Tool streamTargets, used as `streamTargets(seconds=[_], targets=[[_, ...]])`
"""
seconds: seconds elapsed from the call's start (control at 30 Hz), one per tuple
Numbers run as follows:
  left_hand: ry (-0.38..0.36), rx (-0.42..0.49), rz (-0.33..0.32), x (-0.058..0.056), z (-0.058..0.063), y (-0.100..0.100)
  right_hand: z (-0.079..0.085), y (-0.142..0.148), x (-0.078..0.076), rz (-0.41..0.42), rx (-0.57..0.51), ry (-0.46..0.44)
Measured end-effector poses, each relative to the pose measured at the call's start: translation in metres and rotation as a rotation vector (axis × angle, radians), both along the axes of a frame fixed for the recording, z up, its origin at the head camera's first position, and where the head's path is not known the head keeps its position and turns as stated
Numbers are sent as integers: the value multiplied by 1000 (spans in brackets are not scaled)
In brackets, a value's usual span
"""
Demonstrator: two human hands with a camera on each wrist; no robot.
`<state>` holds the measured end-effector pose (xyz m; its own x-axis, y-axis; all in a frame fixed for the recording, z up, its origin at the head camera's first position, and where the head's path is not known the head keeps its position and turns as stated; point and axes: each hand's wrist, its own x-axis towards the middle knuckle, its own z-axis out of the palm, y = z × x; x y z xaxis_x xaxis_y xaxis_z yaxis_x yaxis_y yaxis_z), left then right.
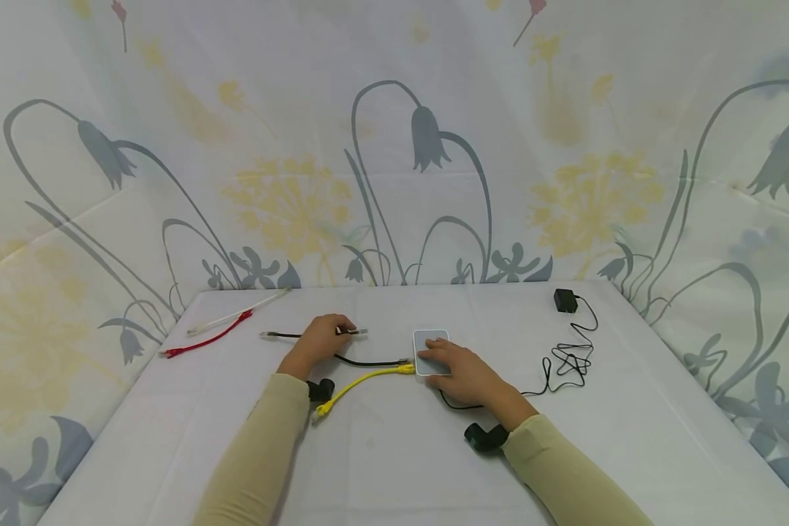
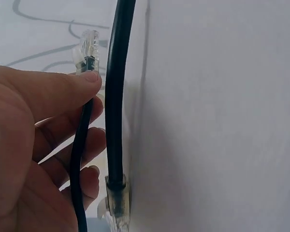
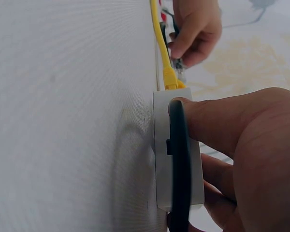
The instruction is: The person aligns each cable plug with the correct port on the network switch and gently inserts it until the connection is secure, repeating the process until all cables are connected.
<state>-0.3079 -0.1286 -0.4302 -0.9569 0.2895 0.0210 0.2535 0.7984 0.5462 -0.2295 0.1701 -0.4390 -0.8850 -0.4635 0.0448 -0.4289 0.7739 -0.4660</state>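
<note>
My left hand [image 1: 317,342] pinches a black network cable [image 2: 79,150] between thumb and fingers, just behind its clear plug [image 2: 90,46]. This plug points right, toward a small white network box [image 1: 432,337] lying on the table. My right hand [image 1: 468,376] grips the box, with fingers over its grey top and the thumb on its near side [image 3: 183,108]. A yellow network cable [image 1: 361,378] and a second black cable [image 1: 371,364] run to the box's left end. The second cable's loose plug [image 2: 117,198] lies close to my left hand.
A red cable [image 1: 210,340] and a white cable [image 1: 237,313] lie at the far left. At the back right sits a black power adapter [image 1: 565,300]; its tangled thin cord [image 1: 568,361] runs toward the box. Flowered cloth [image 1: 394,219] hangs behind the white table [image 1: 381,475].
</note>
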Motion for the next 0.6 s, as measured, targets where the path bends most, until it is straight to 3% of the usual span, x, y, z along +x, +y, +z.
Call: streamTargets(seconds=[0.37,0.6], targets=[[-25,3,-29,2,-2,13,1,-1,1,-3,-4,6],[-83,19,-34,7,0,22,0,0,1,2,-1,8]])
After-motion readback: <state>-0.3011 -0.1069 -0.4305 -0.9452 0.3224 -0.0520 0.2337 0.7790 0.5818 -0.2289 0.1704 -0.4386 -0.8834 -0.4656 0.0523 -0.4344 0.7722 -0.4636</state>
